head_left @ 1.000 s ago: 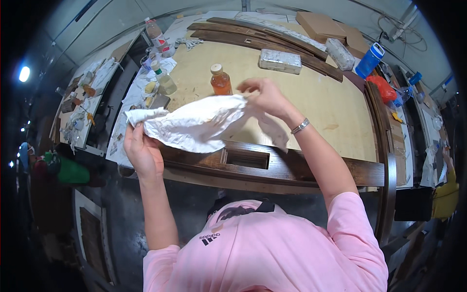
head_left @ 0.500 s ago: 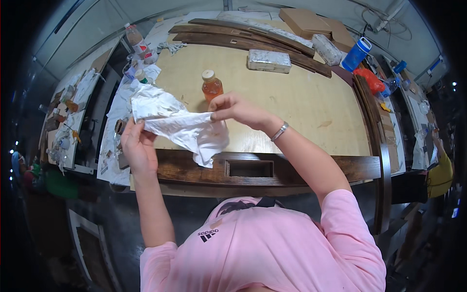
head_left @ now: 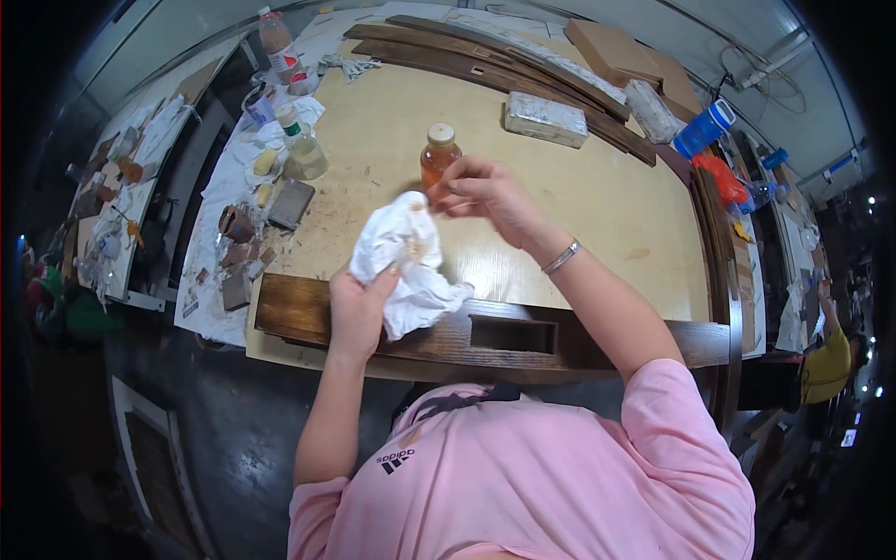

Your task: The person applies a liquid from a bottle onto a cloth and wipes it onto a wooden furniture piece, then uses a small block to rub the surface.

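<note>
My left hand (head_left: pixel 357 308) grips a crumpled white cloth (head_left: pixel 403 261) with faint orange stains, held above a dark stained wooden piece (head_left: pixel 308 313) that has a rectangular slot. My right hand (head_left: pixel 485 191) pinches the cloth's upper edge, just in front of a small bottle of amber liquid (head_left: pixel 439 154) standing on the light plywood tabletop (head_left: pixel 607 205). A bracelet sits on my right wrist.
Dark wooden boards (head_left: pixel 485 47) lie along the far edge beside a white wrapped block (head_left: pixel 546 119). At the left stand bottles (head_left: pixel 301 149), small blocks and rags on white paper. A blue bottle (head_left: pixel 705 129) and an orange object are at the right. Another person in yellow (head_left: pixel 826 359) stands far right.
The spread-out cloth has been gathered into a bunch in my left hand. Both hands moved closer together, toward the amber bottle.
</note>
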Demonstrator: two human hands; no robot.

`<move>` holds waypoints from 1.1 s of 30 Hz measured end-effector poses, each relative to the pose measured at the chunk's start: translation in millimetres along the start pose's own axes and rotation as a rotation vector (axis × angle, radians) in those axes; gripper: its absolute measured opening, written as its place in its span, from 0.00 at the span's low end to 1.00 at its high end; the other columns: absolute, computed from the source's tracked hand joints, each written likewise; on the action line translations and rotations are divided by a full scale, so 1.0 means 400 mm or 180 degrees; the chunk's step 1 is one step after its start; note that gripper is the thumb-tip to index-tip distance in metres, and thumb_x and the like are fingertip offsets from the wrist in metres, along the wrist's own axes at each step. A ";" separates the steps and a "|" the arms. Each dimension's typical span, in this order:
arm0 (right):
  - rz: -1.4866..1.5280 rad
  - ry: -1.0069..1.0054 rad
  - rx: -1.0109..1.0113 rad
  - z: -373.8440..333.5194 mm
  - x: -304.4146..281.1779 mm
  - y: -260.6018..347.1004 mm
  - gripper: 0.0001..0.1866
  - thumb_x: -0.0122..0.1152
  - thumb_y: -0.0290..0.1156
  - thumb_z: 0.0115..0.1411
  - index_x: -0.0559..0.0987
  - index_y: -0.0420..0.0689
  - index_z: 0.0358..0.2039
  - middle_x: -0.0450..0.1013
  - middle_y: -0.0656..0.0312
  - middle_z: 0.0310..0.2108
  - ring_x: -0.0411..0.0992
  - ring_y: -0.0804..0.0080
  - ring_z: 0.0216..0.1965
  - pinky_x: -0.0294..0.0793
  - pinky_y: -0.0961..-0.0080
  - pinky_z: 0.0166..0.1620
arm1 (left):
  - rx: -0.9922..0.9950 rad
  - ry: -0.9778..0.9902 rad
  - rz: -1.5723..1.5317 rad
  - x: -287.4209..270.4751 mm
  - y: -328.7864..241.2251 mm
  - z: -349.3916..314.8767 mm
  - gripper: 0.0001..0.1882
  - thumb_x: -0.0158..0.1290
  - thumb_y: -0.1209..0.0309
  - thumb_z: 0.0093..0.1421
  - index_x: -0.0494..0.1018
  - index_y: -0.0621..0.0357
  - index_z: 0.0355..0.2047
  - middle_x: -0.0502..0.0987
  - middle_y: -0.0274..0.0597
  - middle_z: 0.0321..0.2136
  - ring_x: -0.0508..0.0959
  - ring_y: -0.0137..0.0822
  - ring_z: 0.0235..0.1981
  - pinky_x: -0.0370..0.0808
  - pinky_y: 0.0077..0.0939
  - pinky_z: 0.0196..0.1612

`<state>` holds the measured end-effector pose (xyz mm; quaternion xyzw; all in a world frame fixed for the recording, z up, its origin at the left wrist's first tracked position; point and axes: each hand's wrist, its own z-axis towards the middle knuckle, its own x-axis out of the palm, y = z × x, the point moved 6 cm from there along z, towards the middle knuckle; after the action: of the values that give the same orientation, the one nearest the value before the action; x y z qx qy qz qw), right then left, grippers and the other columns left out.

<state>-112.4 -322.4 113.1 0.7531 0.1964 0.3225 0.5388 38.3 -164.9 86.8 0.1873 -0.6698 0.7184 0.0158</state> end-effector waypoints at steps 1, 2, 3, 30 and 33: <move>-0.0013 0.0003 -0.0002 0.025 -0.037 -0.021 0.16 0.63 0.30 0.57 0.74 0.41 0.45 0.76 0.56 0.45 0.74 0.70 0.49 0.71 0.72 0.54 | -0.0189 -0.0153 -0.0340 -0.013 -0.007 -0.005 0.17 0.53 0.79 0.62 0.72 0.71 0.51 0.79 0.44 0.45 0.79 0.32 0.45 0.76 0.26 0.49; -0.0937 -0.0840 -0.0173 0.056 -0.126 -0.052 0.26 0.68 0.30 0.53 0.70 0.41 0.52 0.70 0.52 0.53 0.70 0.64 0.54 0.69 0.70 0.57 | -0.0377 -0.0304 -0.0681 -0.021 -0.012 -0.012 0.16 0.52 0.80 0.62 0.72 0.71 0.51 0.79 0.44 0.45 0.79 0.31 0.45 0.76 0.26 0.48; -0.1855 -0.1663 -0.0360 0.081 -0.189 -0.070 0.37 0.72 0.30 0.49 0.66 0.41 0.59 0.65 0.48 0.60 0.66 0.59 0.60 0.68 0.67 0.61 | -0.0406 -0.0343 -0.0786 -0.024 -0.026 -0.019 0.17 0.52 0.80 0.63 0.72 0.71 0.52 0.79 0.45 0.45 0.80 0.32 0.44 0.77 0.27 0.47; -0.5164 -0.0224 -0.1460 0.066 0.089 0.064 0.30 0.70 0.29 0.35 0.75 0.47 0.45 0.73 0.61 0.38 0.70 0.60 0.41 0.66 0.66 0.45 | -0.0622 -0.0350 -0.1249 -0.061 0.001 0.101 0.26 0.41 0.85 0.65 0.59 0.68 0.64 0.70 0.52 0.58 0.74 0.40 0.57 0.72 0.34 0.60; -0.5418 -0.0317 -0.1543 0.064 0.084 0.074 0.27 0.67 0.28 0.37 0.75 0.47 0.43 0.73 0.61 0.36 0.70 0.60 0.40 0.66 0.66 0.44 | -0.0595 -0.0407 -0.1213 -0.074 0.009 0.095 0.25 0.41 0.85 0.65 0.60 0.70 0.63 0.70 0.53 0.58 0.74 0.40 0.57 0.72 0.34 0.60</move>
<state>-72.1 -328.6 144.5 0.2299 0.5926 -0.1881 0.7487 74.3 -195.2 76.2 0.3533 -0.6856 0.6238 0.1261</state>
